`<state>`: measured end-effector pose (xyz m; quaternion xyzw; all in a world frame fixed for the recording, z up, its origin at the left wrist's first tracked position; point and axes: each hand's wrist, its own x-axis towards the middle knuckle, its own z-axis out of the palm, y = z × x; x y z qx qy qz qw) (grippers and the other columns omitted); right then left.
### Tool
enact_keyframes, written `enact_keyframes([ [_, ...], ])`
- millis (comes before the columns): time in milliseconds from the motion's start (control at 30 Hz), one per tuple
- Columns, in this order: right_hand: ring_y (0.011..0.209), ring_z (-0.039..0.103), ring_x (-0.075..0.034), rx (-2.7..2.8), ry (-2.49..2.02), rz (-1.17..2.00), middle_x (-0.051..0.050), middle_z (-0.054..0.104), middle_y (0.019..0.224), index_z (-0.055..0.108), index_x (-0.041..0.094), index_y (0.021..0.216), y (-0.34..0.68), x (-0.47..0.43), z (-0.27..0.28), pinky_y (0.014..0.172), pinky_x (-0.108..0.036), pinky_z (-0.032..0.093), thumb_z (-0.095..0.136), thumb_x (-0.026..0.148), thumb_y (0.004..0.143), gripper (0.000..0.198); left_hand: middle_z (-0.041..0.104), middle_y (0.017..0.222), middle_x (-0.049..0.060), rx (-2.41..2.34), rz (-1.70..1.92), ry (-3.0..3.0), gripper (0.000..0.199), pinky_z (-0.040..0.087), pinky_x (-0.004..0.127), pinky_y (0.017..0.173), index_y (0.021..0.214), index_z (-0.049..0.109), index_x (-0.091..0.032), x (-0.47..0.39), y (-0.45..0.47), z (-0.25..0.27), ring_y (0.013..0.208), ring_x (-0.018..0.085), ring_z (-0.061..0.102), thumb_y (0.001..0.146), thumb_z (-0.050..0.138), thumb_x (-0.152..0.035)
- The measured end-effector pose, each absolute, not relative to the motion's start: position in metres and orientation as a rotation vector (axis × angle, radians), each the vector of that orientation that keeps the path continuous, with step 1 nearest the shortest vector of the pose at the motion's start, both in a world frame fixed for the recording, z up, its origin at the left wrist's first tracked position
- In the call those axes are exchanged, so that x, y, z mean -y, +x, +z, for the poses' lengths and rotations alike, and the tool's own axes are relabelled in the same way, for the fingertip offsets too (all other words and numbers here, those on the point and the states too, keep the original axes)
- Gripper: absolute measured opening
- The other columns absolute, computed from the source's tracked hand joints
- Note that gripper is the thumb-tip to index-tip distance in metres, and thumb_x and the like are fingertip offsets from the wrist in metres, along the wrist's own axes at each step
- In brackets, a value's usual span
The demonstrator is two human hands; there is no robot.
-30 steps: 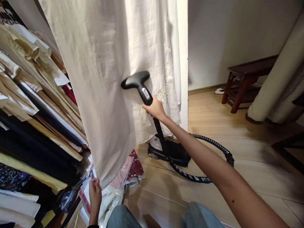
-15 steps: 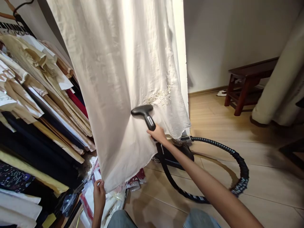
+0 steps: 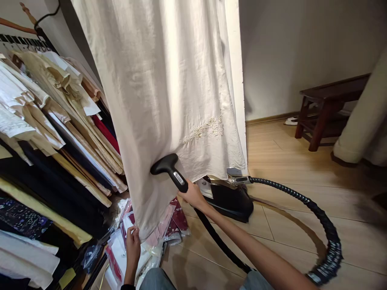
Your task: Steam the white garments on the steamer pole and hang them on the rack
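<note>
Slid down and leftward since half a second ago, farther from the leafy embroidery [image 3: 208, 129]: steamer head [image 3: 165, 163], with the ribbed hose [image 3: 293, 197] swung wider to the right. Hanging before a white board [image 3: 239, 80], probably for a firm backing: cream embroidered garment [image 3: 145, 80], hem [image 3: 216, 175] partly overlapping the view of the steamer base [image 3: 231, 202] on the floor [image 3: 272, 153]. Wrapped around the steamer handle [image 3: 179, 180]: right grip [image 3: 192, 195], apparently for steering the head against the garment. Pinching the garment's lower left edge: left grip [image 3: 133, 243], likely for tension. Underfoot, pale wood-look planks; beyond, a plain grey wall [image 3: 272, 60]; leftward, densely packed hanging clothes [image 3: 83, 117]; rightward, a dark wooden stool [image 3: 328, 96]; near the left grip, plastic-wrapped clothes [image 3: 178, 219].
</note>
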<state>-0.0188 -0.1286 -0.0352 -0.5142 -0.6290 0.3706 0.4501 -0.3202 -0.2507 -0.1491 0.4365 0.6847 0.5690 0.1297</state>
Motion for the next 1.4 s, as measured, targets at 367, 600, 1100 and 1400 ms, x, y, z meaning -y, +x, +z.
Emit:
enact_keyframes([
  [367, 0.052, 0.057, -0.013, 1.51, -0.994, 0.412, -0.004, 0.061, 0.082, 0.051, 0.014, 0.102, 0.018, 0.066, 0.242, 0.046, -0.025, 0.048, 0.069, 0.025, 0.072, 0.037, 0.046, 0.056, -0.002, -1.886, 1.581, 1.261, 0.048, 0.037, 0.027, 0.05, 0.076, 0.051, -0.021, 0.254, -0.298, -0.146, 0.052, 0.016, 0.047, 0.075, 0.053, -0.069],
  [600, 0.056, 0.058, -0.013, 1.486, -0.935, 0.274, -0.005, 0.057, 0.082, 0.049, 0.012, 0.107, 0.059, 0.039, 0.287, 0.046, -0.026, 0.052, 0.068, 0.02, 0.074, 0.039, 0.05, 0.059, -0.002, -1.79, 1.608, 1.231, 0.052, 0.041, 0.028, 0.052, 0.077, 0.05, -0.021, 0.243, -0.297, -0.156, 0.055, 0.017, 0.051, 0.069, 0.054, -0.072],
  [1100, 0.042, 0.056, -0.011, 1.531, -1.564, 0.619, -0.004, 0.063, 0.075, 0.051, 0.013, 0.098, 0.084, 0.072, 0.029, 0.038, -0.02, 0.041, 0.066, 0.019, 0.072, 0.031, 0.053, 0.054, 0.001, -1.98, 1.35, 1.358, 0.033, 0.049, 0.042, 0.054, 0.073, 0.046, -0.029, 0.191, -0.31, -0.149, 0.053, 0.027, 0.059, 0.07, 0.042, -0.061],
  [1400, 0.049, 0.06, -0.014, 1.471, -1.554, 0.527, -0.007, 0.064, 0.081, 0.049, 0.012, 0.106, 0.104, 0.071, 0.091, 0.04, -0.022, 0.045, 0.064, 0.026, 0.075, 0.037, 0.055, 0.126, 0.024, -2.289, 1.361, 1.334, 0.04, 0.04, 0.05, 0.102, 0.119, 0.049, -0.011, 0.146, -0.243, -0.093, 0.125, 0.035, 0.049, 0.083, 0.044, -0.03],
])
